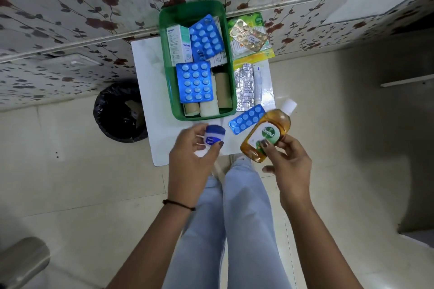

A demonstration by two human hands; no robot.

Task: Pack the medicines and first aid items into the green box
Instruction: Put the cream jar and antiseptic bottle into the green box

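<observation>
The green box stands on a small white table. Inside it lie two blue tablet strips, a white medicine carton and rolled bandages. My left hand holds a small blue-capped jelly jar just in front of the box. My right hand grips an amber antiseptic bottle with a white cap, tilted over the table's front right corner. Beside the box lie another blue strip, a silver foil strip, a white tube, a gold strip and a cotton-bud pack.
A black-lined waste bin stands on the floor left of the table. A floral-patterned wall rises behind the table. My legs in light jeans are below the hands. A grey rounded object shows at the bottom left.
</observation>
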